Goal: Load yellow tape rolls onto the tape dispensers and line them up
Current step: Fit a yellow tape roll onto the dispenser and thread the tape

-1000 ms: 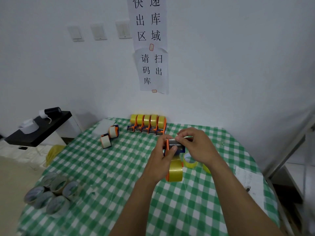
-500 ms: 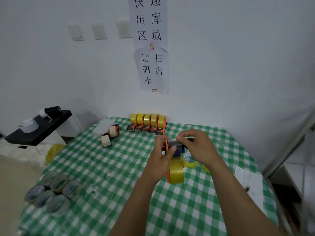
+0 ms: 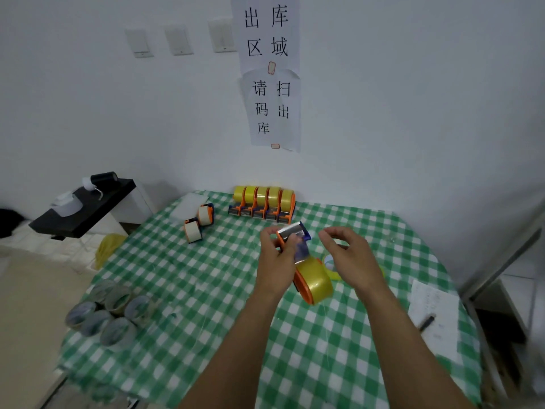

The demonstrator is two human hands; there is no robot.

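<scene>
My left hand (image 3: 275, 261) grips an orange tape dispenser (image 3: 295, 236) by its blade end, above the middle of the green checked table (image 3: 206, 276). A yellow tape roll (image 3: 317, 280) sits in that dispenser, hanging toward me. My right hand (image 3: 351, 255) hovers just right of the dispenser, fingers curled and apart, holding nothing. Partly hidden under my right hand, a loose yellow roll (image 3: 330, 265) lies on the cloth. A row of several loaded dispensers (image 3: 264, 205) stands against the back wall. Two dispensers with pale empty cores (image 3: 197, 222) lie to the left of the row.
Several clear tape rolls (image 3: 109, 311) cluster at the table's left front edge. A paper sheet with a pen (image 3: 430, 317) lies at the right edge. A black side table (image 3: 85, 208) stands to the left, and paper signs (image 3: 271, 84) hang on the white wall.
My right hand has let go of the dispenser's blade end and drawn away to the right. My left hand has tilted the dispenser, so its metal blade now shows.
</scene>
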